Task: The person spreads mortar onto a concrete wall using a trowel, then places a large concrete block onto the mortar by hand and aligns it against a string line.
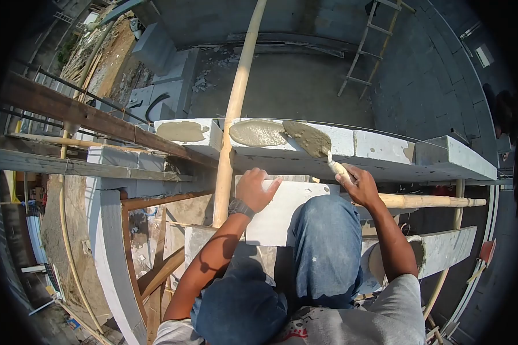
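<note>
My right hand (360, 187) is closed around the pale handle of a trowel (309, 140). Wet grey mortar coats its blade, which lies over the top of the white block wall (374, 144). To the left of the blade, a patch of mortar (256, 133) is spread on the wall top, and another patch (181, 131) sits further left. My left hand (256, 190), with a watch on the wrist, grips the upper left edge of a loose white concrete block (276, 214). That block stands in front of my knees, on the near side of the wall.
An upright bamboo pole (236, 103) crosses the wall left of centre. A thin string (380, 133) runs along the wall top. Timber beams (92, 118) reach in from the left, and a horizontal bamboo pole (431, 201) extends right. A ladder (365, 54) leans beyond the wall.
</note>
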Demonstrator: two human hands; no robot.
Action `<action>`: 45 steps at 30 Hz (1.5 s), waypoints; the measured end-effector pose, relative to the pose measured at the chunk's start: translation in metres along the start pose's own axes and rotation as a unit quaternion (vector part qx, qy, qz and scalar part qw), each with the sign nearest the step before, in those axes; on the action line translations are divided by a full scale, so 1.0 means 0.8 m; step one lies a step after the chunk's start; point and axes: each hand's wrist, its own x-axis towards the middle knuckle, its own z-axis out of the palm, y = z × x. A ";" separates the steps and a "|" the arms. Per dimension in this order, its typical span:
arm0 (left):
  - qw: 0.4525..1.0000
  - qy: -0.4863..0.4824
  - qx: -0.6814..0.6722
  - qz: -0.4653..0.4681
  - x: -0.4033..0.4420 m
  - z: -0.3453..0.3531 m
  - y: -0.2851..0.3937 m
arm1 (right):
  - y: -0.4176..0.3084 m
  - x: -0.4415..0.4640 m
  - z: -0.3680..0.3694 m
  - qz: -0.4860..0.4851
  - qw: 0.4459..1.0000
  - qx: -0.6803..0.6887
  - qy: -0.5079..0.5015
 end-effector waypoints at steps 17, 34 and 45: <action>0.999 -0.009 0.032 -0.002 -0.001 -0.001 0.010 | -0.023 0.021 -0.004 -0.021 0.991 -0.125 -0.032; 0.998 -0.001 0.062 0.020 -0.002 -0.003 0.008 | 0.041 -0.041 -0.056 0.280 0.904 0.297 -0.126; 0.998 0.003 0.061 0.025 -0.004 0.002 0.010 | 0.024 -0.002 -0.030 0.231 0.928 0.262 -0.127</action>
